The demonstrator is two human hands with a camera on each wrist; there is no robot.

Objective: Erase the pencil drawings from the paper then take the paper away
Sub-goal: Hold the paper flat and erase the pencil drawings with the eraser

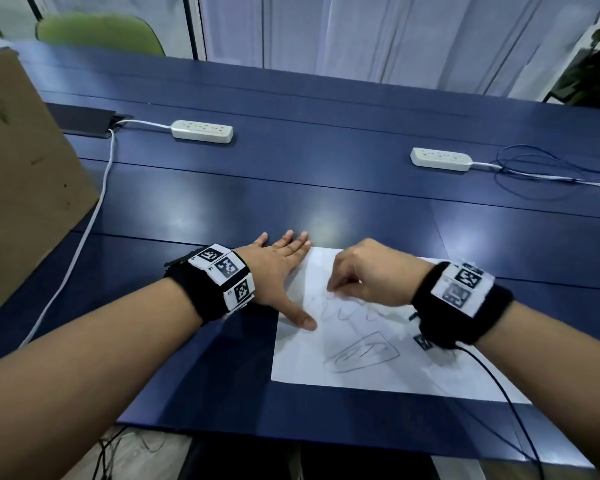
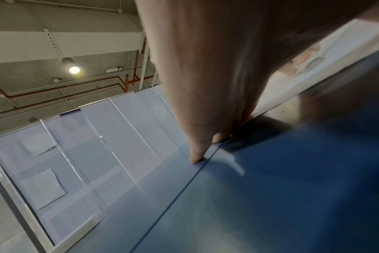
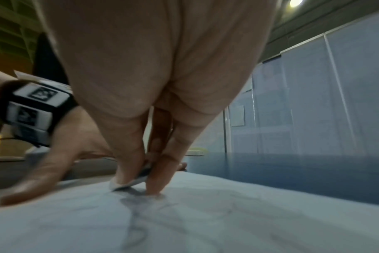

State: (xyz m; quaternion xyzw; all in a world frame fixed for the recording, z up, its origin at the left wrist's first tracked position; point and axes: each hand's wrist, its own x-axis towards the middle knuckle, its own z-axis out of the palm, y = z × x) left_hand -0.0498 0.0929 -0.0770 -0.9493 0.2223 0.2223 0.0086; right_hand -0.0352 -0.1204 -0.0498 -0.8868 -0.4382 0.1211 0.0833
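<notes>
I'm watching the paper (image 1: pixel 378 348) lying flat on the blue table (image 1: pixel 291 188), near the front edge, a bit right of centre, with pencil lines still on it: a wavy scribble (image 1: pixel 343 311) mid-sheet and a pointed outline (image 1: pixel 361 353) below it. My left hand (image 1: pixel 278 271) is lying flat with fingers straight and spread, thumb and palm edge pressing on the sheet's left margin while the fingertips are reaching past the far corner onto the table; I'm reading that as pinning the sheet so it isn't sliding or buckling under rubbing. The left wrist view is showing those fingers (image 2: pixel 197 154) flat on the tabletop by the paper's edge. My right hand (image 1: pixel 368 275) is curled, fingertips bunched and pointing down at the top of the scribble; in the right wrist view the thumb and fingers (image 3: pixel 160 172) are pinching a small pale eraser (image 3: pixel 130 181) with its tip touching the sheet, tilted low so an edge is biting on the lines. Blur there is making the exact eraser shape hard to tell. I'm judging erasing as only partly done, since both drawings are showing clearly. Two power strips (image 1: pixel 201 131) and a cardboard box (image 1: pixel 21 174) are sitting well apart from the work.
</notes>
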